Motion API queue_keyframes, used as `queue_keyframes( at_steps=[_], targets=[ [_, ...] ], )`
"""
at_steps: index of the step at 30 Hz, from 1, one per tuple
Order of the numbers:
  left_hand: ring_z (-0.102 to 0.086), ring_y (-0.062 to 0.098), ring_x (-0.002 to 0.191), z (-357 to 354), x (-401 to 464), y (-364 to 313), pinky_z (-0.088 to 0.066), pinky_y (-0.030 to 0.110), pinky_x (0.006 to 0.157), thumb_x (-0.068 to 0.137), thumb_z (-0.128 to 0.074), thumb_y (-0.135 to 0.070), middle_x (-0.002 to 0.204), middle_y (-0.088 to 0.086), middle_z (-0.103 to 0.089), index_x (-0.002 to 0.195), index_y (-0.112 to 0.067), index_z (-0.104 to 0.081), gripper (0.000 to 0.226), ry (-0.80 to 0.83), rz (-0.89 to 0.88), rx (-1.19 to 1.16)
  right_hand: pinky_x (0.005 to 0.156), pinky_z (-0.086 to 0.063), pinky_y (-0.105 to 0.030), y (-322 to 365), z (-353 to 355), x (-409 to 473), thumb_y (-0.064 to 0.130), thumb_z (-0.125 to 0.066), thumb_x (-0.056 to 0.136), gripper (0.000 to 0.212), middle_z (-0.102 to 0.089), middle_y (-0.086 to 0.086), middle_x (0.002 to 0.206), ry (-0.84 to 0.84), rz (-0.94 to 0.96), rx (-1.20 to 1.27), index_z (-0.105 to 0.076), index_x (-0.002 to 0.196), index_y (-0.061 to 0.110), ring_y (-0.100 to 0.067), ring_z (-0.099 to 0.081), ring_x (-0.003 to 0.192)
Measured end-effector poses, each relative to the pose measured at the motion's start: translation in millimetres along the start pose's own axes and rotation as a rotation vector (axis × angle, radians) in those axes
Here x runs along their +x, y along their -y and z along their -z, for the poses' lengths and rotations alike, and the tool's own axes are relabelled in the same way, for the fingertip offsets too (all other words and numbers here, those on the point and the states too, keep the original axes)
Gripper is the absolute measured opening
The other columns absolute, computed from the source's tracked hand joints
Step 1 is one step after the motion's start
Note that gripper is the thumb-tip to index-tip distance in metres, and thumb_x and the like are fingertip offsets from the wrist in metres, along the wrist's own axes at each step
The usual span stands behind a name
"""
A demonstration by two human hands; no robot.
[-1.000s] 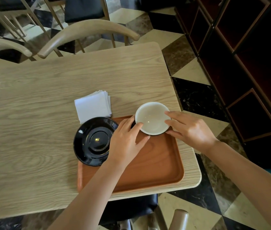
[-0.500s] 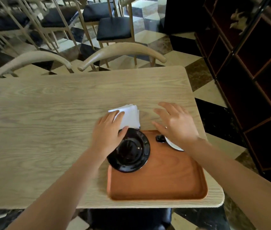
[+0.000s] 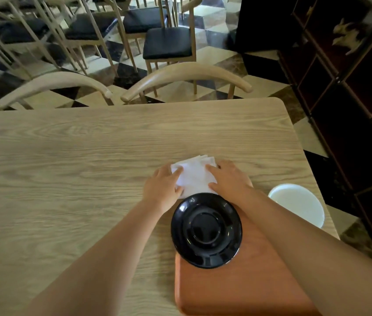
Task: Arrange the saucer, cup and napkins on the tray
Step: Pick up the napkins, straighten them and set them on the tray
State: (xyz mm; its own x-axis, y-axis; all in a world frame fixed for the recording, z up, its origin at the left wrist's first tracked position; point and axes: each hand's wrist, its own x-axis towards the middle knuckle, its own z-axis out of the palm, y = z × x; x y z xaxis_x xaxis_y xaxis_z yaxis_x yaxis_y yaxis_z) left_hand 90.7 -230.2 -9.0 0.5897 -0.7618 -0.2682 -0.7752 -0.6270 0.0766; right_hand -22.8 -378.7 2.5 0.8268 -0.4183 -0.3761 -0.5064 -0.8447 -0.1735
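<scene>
A stack of white napkins [image 3: 194, 176] lies on the wooden table [image 3: 66, 179] just beyond the brown tray [image 3: 237, 290]. My left hand [image 3: 162, 188] holds its left edge and my right hand [image 3: 230, 179] its right edge, fingers lying on top. A black saucer [image 3: 206, 230] rests on the tray's far left corner and overhangs the rim. The white cup [image 3: 296, 204] stands to the right of my right forearm, near the table's right edge; my forearm hides the tray beneath it.
Two curved wooden chair backs [image 3: 187, 74] stand against the table's far edge, with more chairs behind. A dark shelf unit [image 3: 351, 99] runs along the right. The table's right edge [image 3: 312, 169] drops to a checkered floor.
Both hands left the cup and saucer and moved forward onto the napkins. My head turned, so the tray now sits lower right in view.
</scene>
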Motion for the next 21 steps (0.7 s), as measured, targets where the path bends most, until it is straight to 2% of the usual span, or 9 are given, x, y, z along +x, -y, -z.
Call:
queue_keyframes(
  at_steps=[3, 6, 9, 11, 14, 18, 21],
  targets=[
    [-0.038, 0.029, 0.122, -6.5, 2.6, -3.2, -0.04, 0.038, 0.097, 0.088, -0.054, -0.028, 0.132, 0.012, -0.042, 0.141, -0.024, -0.031, 0.058, -0.055, 0.054, -0.175, 0.095, -0.044, -0.039, 4.0, -3.6, 2.8, 0.025, -0.05, 0.091, 0.054, -0.032, -0.012, 0.139, -0.001, -0.049, 0.08, -0.03, 0.142, 0.024, -0.028, -0.034, 0.127],
    [-0.046, 0.029, 0.112, -8.4, 3.3, -11.8, -0.041, 0.037, 0.09, 0.079, -0.054, -0.006, 0.119, 0.011, -0.05, 0.131, -0.015, -0.041, 0.054, -0.14, 0.182, -0.597, 0.093, -0.044, -0.037, 11.2, -5.3, 3.6, 0.014, -0.051, 0.089, 0.047, -0.037, -0.014, 0.133, -0.038, -0.109, 0.191, -0.041, 0.135, 0.02, -0.03, -0.043, 0.118],
    [-0.051, 0.025, 0.081, -5.3, 8.6, -15.3, -0.039, 0.032, 0.066, 0.077, -0.046, 0.001, 0.088, 0.009, -0.053, 0.097, -0.007, -0.053, 0.023, -0.087, 0.45, -1.057, 0.094, -0.045, -0.037, 13.5, -5.2, 4.5, 0.007, -0.049, 0.087, 0.05, -0.037, -0.013, 0.135, -0.077, -0.209, 0.386, -0.047, 0.134, 0.025, -0.033, -0.048, 0.117],
    [-0.044, 0.024, 0.071, -2.6, 14.3, -11.6, -0.035, 0.033, 0.061, 0.074, -0.039, 0.005, 0.075, 0.011, -0.047, 0.072, -0.01, -0.051, 0.02, -0.031, 0.587, -1.264, 0.094, -0.044, -0.035, 12.7, -4.9, 5.5, 0.004, -0.049, 0.086, 0.052, -0.039, -0.012, 0.137, -0.119, -0.255, 0.487, -0.048, 0.134, 0.025, -0.032, -0.05, 0.117],
    [-0.047, 0.024, 0.064, 2.5, 17.6, -6.7, -0.044, 0.035, 0.059, 0.078, -0.036, 0.014, 0.066, 0.011, -0.047, 0.059, -0.008, -0.043, 0.03, 0.018, 0.689, -1.42, 0.096, -0.044, -0.032, 12.9, -2.9, 7.0, 0.001, -0.051, 0.082, 0.051, -0.053, -0.011, 0.131, -0.179, -0.274, 0.592, -0.053, 0.13, 0.018, -0.028, -0.052, 0.117],
    [-0.051, 0.016, 0.06, 15.6, 13.7, -6.5, -0.05, 0.024, 0.056, 0.08, -0.039, 0.016, 0.066, 0.009, -0.053, 0.065, -0.004, -0.051, 0.028, 0.076, 0.695, -1.533, 0.088, -0.043, -0.023, 12.6, 4.9, 7.7, 0.001, -0.053, 0.082, 0.044, -0.064, -0.006, 0.121, -0.189, -0.349, 0.841, -0.06, 0.122, 0.017, -0.021, -0.057, 0.111],
    [-0.044, 0.012, 0.055, 26.8, 8.2, -4.2, -0.047, 0.017, 0.051, 0.083, -0.046, 0.009, 0.065, 0.005, -0.05, 0.066, -0.008, -0.055, 0.026, 0.076, 0.707, -1.53, 0.086, -0.049, -0.028, 12.9, 11.9, 6.1, -0.001, -0.056, 0.08, 0.043, -0.067, -0.005, 0.117, -0.218, -0.333, 0.987, -0.063, 0.119, 0.017, -0.019, -0.061, 0.102]
  ],
)
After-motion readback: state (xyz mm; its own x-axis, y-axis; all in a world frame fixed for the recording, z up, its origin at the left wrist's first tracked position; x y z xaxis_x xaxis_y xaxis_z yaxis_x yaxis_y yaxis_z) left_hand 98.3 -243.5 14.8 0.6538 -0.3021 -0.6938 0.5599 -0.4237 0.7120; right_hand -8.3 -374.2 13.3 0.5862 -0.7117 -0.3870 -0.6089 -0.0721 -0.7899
